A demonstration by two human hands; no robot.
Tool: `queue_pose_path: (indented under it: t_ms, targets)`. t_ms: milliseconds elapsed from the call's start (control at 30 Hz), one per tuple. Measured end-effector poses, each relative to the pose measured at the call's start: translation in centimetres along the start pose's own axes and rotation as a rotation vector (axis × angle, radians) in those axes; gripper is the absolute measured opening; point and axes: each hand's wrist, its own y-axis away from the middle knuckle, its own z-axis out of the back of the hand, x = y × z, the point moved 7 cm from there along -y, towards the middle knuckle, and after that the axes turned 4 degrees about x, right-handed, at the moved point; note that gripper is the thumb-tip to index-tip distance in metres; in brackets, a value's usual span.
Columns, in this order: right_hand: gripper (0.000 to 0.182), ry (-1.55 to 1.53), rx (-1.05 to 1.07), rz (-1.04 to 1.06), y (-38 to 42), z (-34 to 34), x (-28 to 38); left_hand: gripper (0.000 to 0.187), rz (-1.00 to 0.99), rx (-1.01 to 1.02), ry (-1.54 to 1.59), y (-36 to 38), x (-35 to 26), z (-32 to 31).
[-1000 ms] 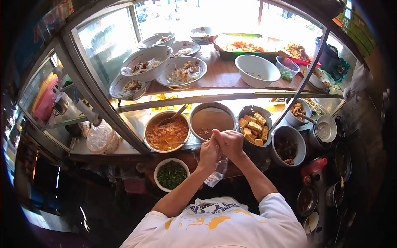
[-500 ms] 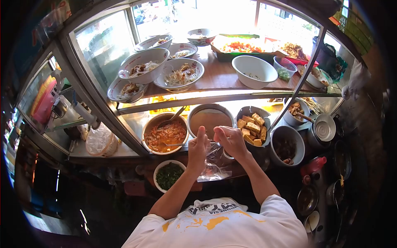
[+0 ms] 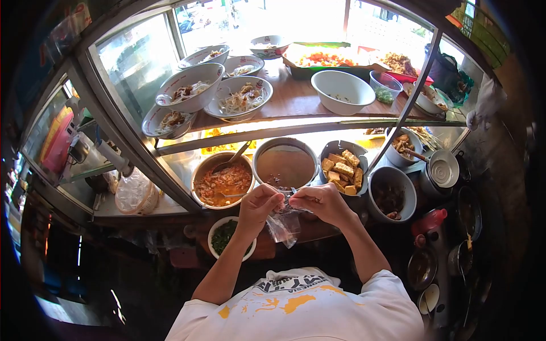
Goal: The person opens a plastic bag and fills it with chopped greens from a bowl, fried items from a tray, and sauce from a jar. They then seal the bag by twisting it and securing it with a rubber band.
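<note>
Between my two hands hangs a clear plastic bag (image 3: pixel 284 228). The fingers of my left hand (image 3: pixel 259 207) are pinched on its upper left side. On the other side, my right hand (image 3: pixel 323 202) pinches the bag's top edge. Just beyond my fingers is a pot of brown liquid (image 3: pixel 286 162). A pot of reddish-orange stew (image 3: pixel 222 181) with a ladle in it stands to the left. To the right is a container of fried tofu or tempeh pieces (image 3: pixel 343 170). A bowl of chopped greens (image 3: pixel 224 236) sits close to my left forearm.
On the shelf (image 3: pixel 284 113) above are several noodle bowls (image 3: pixel 239 99), a white bowl (image 3: pixel 343 94) and a tray of red pieces (image 3: pixel 324 59). At right stand a pot of dark food (image 3: pixel 392 196) and a lidded pot (image 3: pixel 442 170). A metal frame post (image 3: pixel 139 136) rises at left.
My hands have moved lower and turned from raised thumbs to fingertip pinches on the plastic bag. The bag now hangs between them, and the view has shifted slightly.
</note>
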Motion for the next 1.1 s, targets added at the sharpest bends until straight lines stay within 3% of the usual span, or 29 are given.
queue_pose_path:
  t_ms: [133,333,433,633,833,933,1100]
  targets:
    - [0.016,-0.094,-0.037,-0.020,-0.1,0.0,-0.2,0.011,-0.004,-0.002,-0.014,0.4,0.0,-0.5]
    - [0.026,0.006,0.033,-0.221,0.4,0.0,-1.0,0.013,-0.039,0.016,-0.059,0.4,0.3,-0.6]
    - [0.020,-0.092,0.065,-0.318,0.8,-0.4,-2.3,0.018,-0.006,-0.020,-0.070,0.4,0.6,-0.7]
    - [0.019,-0.511,-0.154,-0.245,0.9,0.2,-2.6,0.032,-0.042,-0.204,-0.145,0.1,0.1,-0.7]
    - [0.019,-0.167,-0.057,-0.329,1.4,0.4,-3.9,0.036,-0.044,-0.253,-0.156,-0.4,0.6,-1.1]
    - [0.022,-0.181,-0.103,-0.210,0.9,0.9,-2.3,0.031,0.046,-0.187,-0.199,-0.8,0.4,-0.6]
    - [0.022,-0.146,-0.113,-0.183,1.0,1.3,-1.3,0.017,-0.040,0.014,-0.087,-1.7,-0.7,-2.3]
